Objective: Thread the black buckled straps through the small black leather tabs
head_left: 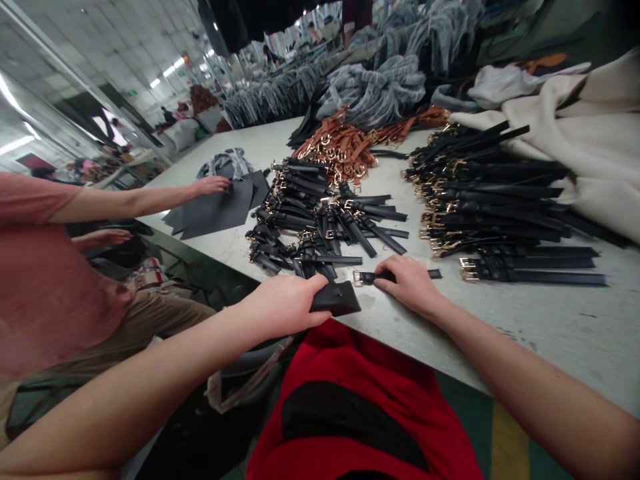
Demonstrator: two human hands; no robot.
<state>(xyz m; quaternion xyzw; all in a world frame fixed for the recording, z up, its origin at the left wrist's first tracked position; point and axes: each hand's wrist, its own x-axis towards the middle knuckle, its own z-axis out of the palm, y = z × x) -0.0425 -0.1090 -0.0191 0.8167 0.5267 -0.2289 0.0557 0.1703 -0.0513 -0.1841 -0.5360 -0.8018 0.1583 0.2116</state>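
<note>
My left hand (295,303) grips a flat black leather piece (341,299) at the table's front edge, thumb on top and fingers beneath. My right hand (407,281) is closed over a short black buckle strap (369,277) that lies on the white table. The strap's metal buckle points left, and its free end shows to the right of my hand. Just beyond my hands is a loose heap of black buckle straps (300,207). Farther right, more black straps (490,193) lie stacked in rows, with a few straps (540,273) laid side by side in front.
Brown straps with buckles (337,143) are piled behind the black ones, near grey wrapped bundles (375,90). Cream material (595,133) covers the right back. On the left, a co-worker's hand (214,185) rests on black sheets (215,210) on the white table (560,333).
</note>
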